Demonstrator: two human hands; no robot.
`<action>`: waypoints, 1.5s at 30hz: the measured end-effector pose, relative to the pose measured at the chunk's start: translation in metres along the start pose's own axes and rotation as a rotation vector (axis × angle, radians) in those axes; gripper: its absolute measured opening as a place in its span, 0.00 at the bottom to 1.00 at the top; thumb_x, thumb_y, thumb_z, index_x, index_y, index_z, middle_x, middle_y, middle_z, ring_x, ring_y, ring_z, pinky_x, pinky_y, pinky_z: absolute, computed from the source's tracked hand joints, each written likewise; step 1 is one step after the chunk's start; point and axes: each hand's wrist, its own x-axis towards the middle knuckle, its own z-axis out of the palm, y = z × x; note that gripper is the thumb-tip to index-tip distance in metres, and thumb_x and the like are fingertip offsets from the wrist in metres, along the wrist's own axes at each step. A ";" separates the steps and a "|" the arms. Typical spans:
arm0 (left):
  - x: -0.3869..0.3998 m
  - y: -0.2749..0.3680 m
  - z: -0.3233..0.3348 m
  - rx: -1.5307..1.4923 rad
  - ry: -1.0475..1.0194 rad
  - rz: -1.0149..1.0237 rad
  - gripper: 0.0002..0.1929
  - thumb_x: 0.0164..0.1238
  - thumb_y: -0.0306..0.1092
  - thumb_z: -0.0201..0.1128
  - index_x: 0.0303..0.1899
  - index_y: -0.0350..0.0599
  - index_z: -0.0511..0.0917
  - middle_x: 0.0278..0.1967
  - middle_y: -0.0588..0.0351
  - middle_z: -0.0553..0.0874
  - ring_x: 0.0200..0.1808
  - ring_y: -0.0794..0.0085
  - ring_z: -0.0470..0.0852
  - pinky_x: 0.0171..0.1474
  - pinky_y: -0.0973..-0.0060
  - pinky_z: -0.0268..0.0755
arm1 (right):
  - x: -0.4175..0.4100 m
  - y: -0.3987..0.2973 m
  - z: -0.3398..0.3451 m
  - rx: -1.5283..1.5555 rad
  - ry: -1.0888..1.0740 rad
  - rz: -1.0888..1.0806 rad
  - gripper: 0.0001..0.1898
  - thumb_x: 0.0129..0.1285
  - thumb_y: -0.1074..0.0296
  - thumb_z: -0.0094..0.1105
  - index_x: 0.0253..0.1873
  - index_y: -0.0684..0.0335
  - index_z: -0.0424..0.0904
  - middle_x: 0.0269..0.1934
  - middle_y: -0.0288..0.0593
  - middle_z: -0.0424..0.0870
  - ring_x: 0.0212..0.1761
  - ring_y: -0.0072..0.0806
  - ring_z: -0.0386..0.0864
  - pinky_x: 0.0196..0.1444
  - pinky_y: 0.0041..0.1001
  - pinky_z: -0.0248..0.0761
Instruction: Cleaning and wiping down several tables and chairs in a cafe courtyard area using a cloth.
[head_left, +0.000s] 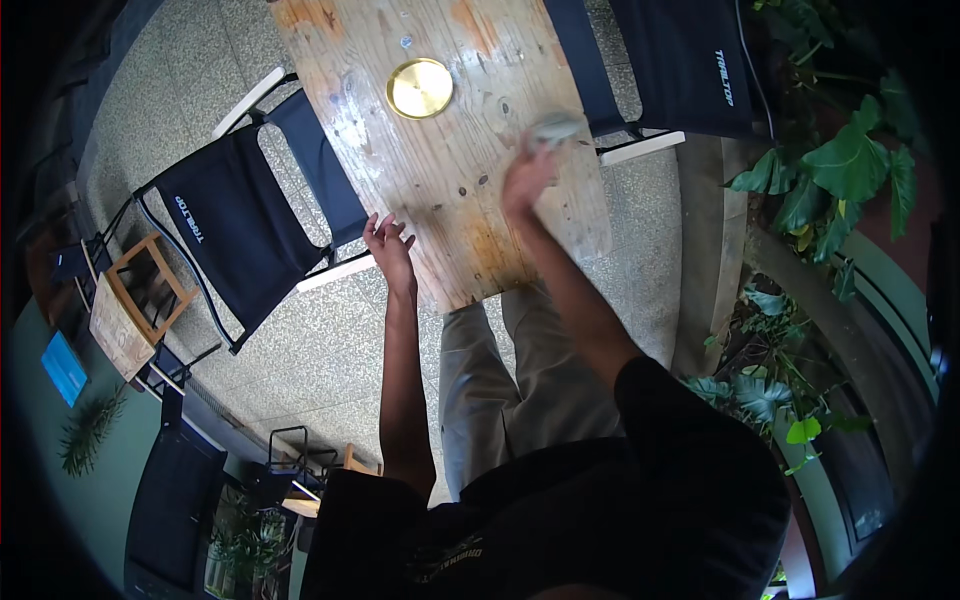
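Observation:
On the right part of the wooden table (442, 165), my right hand (529, 180) is closed on a blurred, pale grey-green cloth (556, 129). The cloth lies at or just above the tabletop; the blur hides which. My left hand (391, 247) is at the table's left edge with its fingers apart and slightly bent, holding nothing. A round, shiny gold-coloured metal dish (420, 88) sits farther up the table, left of the cloth and apart from both hands.
A black fabric folding chair (236, 225) stands along the table's left side, another (682, 67) at its upper right. Leafy plants (847, 165) grow beyond a curb on the right. Farther left are a small wooden table (120, 326) and a wooden stool (154, 285).

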 end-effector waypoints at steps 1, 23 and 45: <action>0.004 -0.004 -0.005 0.021 0.057 -0.018 0.23 0.86 0.33 0.54 0.76 0.51 0.63 0.65 0.52 0.81 0.61 0.65 0.82 0.58 0.59 0.82 | -0.029 -0.023 0.005 0.159 -0.052 -0.070 0.15 0.82 0.64 0.52 0.64 0.61 0.81 0.55 0.58 0.80 0.55 0.52 0.77 0.56 0.49 0.70; 0.040 0.002 0.065 0.964 -0.055 0.787 0.29 0.71 0.43 0.75 0.69 0.43 0.76 0.71 0.44 0.74 0.72 0.42 0.68 0.78 0.47 0.58 | 0.073 -0.068 -0.007 0.592 -0.651 -0.421 0.21 0.70 0.87 0.51 0.66 0.70 0.78 0.58 0.53 0.83 0.59 0.42 0.83 0.61 0.32 0.77; 0.259 0.133 0.126 1.038 0.315 0.954 0.22 0.81 0.32 0.61 0.64 0.22 0.69 0.69 0.30 0.68 0.72 0.36 0.62 0.76 0.43 0.51 | 0.187 -0.086 0.036 -0.201 -0.169 -0.449 0.40 0.66 0.69 0.52 0.84 0.66 0.59 0.87 0.53 0.56 0.90 0.53 0.50 0.87 0.58 0.45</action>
